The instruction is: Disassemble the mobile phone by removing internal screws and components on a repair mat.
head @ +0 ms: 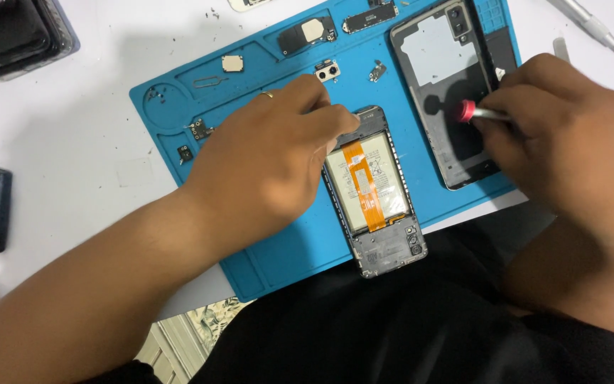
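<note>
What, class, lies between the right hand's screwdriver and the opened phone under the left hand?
Nothing visible does: only bare blue mat separates the right hand with its screwdriver from the phone, which the left hand steadies.

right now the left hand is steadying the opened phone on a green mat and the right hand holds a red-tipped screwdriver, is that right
Not quite: the mat is blue, not green, as the head view shows. The rest holds: the left hand steadies the opened phone on it, and the right hand holds a red-tipped screwdriver.
</note>
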